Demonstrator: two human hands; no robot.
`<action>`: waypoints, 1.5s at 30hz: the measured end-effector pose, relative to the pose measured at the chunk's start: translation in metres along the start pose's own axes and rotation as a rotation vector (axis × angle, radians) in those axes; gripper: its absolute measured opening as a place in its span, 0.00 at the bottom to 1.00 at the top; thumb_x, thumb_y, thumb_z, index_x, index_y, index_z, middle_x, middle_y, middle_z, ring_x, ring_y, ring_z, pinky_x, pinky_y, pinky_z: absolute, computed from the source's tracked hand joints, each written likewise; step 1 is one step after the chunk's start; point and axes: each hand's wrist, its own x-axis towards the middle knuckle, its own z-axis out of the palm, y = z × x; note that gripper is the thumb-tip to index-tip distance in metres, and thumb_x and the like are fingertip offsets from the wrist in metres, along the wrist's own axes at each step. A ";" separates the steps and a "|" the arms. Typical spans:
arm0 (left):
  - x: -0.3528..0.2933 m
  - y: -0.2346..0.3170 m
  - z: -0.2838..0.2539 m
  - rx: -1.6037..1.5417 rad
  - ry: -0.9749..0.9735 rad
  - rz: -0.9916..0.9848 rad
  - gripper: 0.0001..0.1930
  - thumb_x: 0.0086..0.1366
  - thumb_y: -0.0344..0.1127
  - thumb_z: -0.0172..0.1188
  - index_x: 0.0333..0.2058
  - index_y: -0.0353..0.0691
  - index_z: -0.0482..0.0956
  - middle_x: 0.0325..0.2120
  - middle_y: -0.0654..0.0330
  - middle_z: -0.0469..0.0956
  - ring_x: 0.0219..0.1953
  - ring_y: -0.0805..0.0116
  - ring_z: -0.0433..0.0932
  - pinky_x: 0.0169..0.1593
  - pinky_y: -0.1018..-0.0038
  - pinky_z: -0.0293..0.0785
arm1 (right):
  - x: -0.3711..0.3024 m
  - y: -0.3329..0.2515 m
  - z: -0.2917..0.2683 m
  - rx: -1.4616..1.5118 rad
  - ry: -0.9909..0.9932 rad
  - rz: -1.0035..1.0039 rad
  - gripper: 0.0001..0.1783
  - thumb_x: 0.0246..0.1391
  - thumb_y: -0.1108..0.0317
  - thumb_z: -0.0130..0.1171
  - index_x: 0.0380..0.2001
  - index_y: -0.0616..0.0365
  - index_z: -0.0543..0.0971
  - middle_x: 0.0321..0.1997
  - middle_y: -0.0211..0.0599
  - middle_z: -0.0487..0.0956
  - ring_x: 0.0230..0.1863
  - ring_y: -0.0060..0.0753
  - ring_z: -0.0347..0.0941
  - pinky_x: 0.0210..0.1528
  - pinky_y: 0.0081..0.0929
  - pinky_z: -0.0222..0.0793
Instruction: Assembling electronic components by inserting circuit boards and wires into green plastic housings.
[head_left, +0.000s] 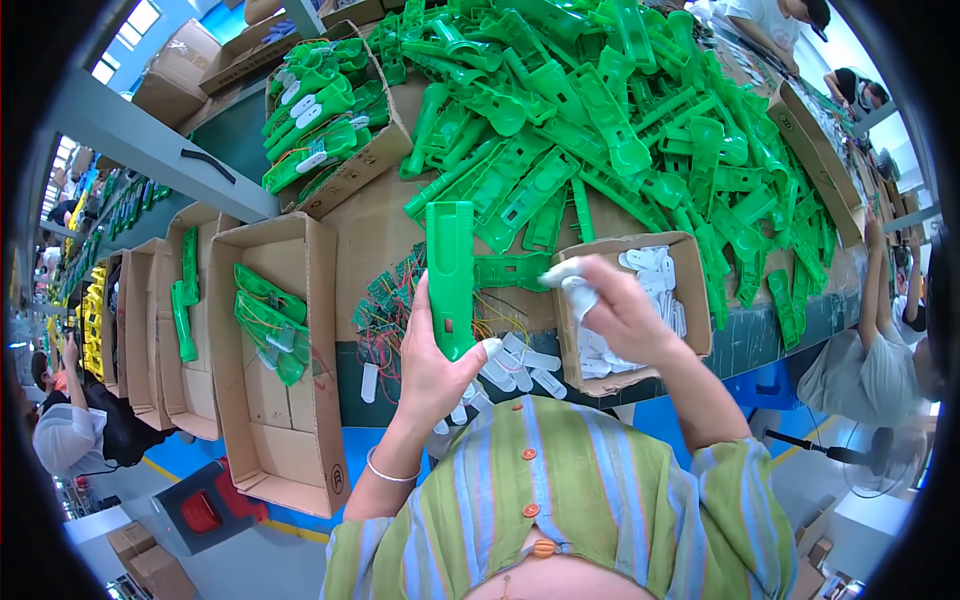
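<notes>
My left hand (437,375) grips the lower end of a long green plastic shell (450,240), held upright with a small rectangular slot near the thumb. My right hand (628,312) hovers over the near-left part of a small carton (692,262) of white oval plastic pieces (655,285). Its fingers are curled together, with white coverings on the fingertips; whatever they may hold cannot be made out. Another green shell (512,270) lies behind, between the hands. Small green circuit boards (385,300) with red and yellow wires sit left of the held shell. Loose white pieces (515,365) lie near my body.
A large heap of green shells (600,110) covers the far table. One carton (330,190) at the back left holds wired shells with white pieces; another (265,455) at left holds a few shells. A grey metal post (170,140) slants beside them. People work at both sides.
</notes>
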 end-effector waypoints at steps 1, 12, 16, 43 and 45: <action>-0.001 0.002 0.001 -0.053 -0.015 -0.027 0.48 0.45 0.32 0.67 0.61 0.30 0.46 0.50 0.48 0.67 0.51 0.61 0.70 0.52 0.70 0.67 | 0.006 0.008 0.005 -0.182 -0.015 -0.303 0.13 0.57 0.72 0.45 0.45 0.64 0.72 0.34 0.33 0.69 0.32 0.24 0.66 0.33 0.22 0.64; -0.017 -0.005 -0.001 -0.748 -0.022 -0.046 0.48 0.52 0.38 0.67 0.64 0.38 0.41 0.48 0.57 0.67 0.48 0.68 0.69 0.50 0.73 0.68 | 0.024 0.006 0.069 0.606 -0.098 0.126 0.09 0.53 0.74 0.57 0.37 0.62 0.71 0.36 0.29 0.75 0.39 0.17 0.72 0.41 0.18 0.69; -0.018 -0.008 -0.002 -0.670 0.008 -0.004 0.48 0.53 0.39 0.66 0.64 0.38 0.41 0.48 0.56 0.66 0.47 0.68 0.69 0.49 0.73 0.68 | 0.024 0.008 0.067 0.302 -0.100 -0.041 0.10 0.52 0.75 0.57 0.38 0.62 0.70 0.33 0.31 0.75 0.35 0.18 0.71 0.39 0.19 0.70; -0.030 -0.020 -0.006 -0.510 -0.046 -0.014 0.43 0.59 0.37 0.57 0.64 0.36 0.37 0.52 0.55 0.63 0.49 0.68 0.68 0.51 0.74 0.66 | 0.027 0.004 0.086 0.575 -0.140 0.071 0.05 0.53 0.74 0.56 0.32 0.62 0.71 0.28 0.31 0.75 0.31 0.17 0.73 0.33 0.19 0.72; -0.033 -0.041 -0.015 -0.440 0.019 0.043 0.40 0.59 0.36 0.56 0.64 0.35 0.42 0.50 0.55 0.65 0.46 0.68 0.69 0.48 0.73 0.69 | 0.035 0.011 0.082 0.592 -0.203 0.073 0.05 0.53 0.73 0.56 0.33 0.63 0.73 0.29 0.31 0.76 0.31 0.17 0.73 0.33 0.19 0.72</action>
